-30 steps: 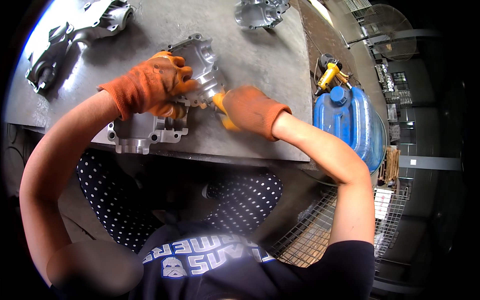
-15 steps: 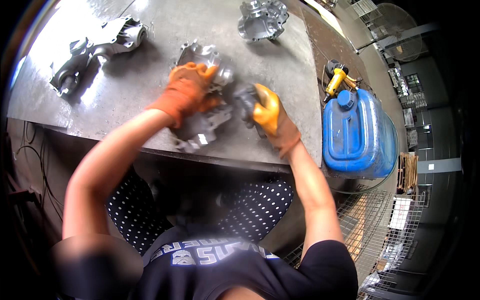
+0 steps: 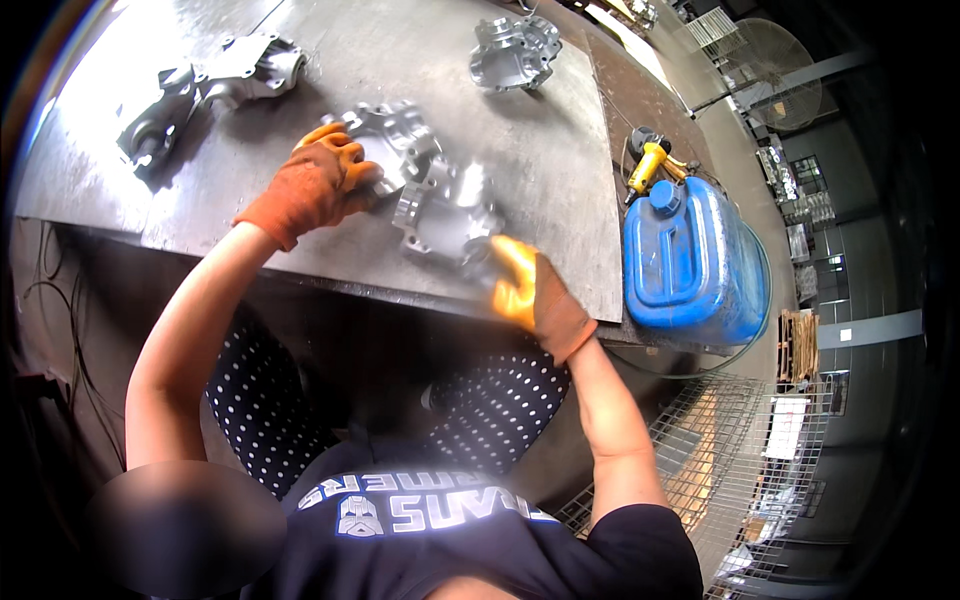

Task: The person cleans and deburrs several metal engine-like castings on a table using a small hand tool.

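A silvery cast metal housing [image 3: 445, 215], with several bosses and openings, lies tilted on the metal-topped table [image 3: 560, 200] before me. My left hand [image 3: 318, 180], in an orange glove, has its fingers curled round the far-left end of the housing. At the near-right end is my right hand [image 3: 530, 290], in a yellow-and-orange glove, its fingers closed. A dark grey tool [image 3: 482, 262], blurred by motion, sits in its grip against or very near the housing; its kind cannot be made out.
Another casting [image 3: 515, 55] stands at the far right of the table, and a longer one [image 3: 215, 85] lies at the far left. A blue jerrycan [image 3: 690, 260] and a yellow power tool [image 3: 648, 168] are on the right. Wire mesh baskets [image 3: 690, 430] stand below them.
The housing has turned and now lies slanted toward the near right. My left hand has shifted left, while my right hand with the dark tool has come nearer to me.
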Tool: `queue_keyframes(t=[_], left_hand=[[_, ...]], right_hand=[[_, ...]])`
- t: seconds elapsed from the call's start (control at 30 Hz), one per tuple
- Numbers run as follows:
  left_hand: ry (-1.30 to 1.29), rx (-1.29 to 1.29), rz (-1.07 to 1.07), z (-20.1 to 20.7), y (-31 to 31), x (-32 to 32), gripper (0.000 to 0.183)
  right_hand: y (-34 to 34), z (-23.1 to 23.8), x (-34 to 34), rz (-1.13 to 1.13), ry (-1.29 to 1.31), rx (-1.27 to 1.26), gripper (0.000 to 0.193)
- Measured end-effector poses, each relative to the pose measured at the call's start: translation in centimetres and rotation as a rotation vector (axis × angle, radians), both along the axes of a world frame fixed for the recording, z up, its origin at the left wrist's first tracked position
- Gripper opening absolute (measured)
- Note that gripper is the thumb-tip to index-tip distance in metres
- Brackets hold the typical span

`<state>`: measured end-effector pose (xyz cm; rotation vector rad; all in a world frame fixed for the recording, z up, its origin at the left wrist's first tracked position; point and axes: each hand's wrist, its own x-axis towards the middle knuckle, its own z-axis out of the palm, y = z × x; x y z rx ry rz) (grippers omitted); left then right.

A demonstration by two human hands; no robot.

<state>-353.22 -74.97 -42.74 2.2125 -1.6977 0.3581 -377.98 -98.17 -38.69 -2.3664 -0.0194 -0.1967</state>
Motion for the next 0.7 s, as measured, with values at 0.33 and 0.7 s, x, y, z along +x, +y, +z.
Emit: queue_keyframes(t=[0.33,0.7], left_hand=[[0.143,-0.133,0.381,-0.6,3.6,-12.3,0.034],[0.188,-0.236,0.463,-1.1,2.0,-14.0,0.026]], right_hand=[[4.3,2.0,1.3,-0.261,-0.020,-0.696,0.028],[10.9,-0.1,4.8,-0.251,0.133,-1.155,0.019]])
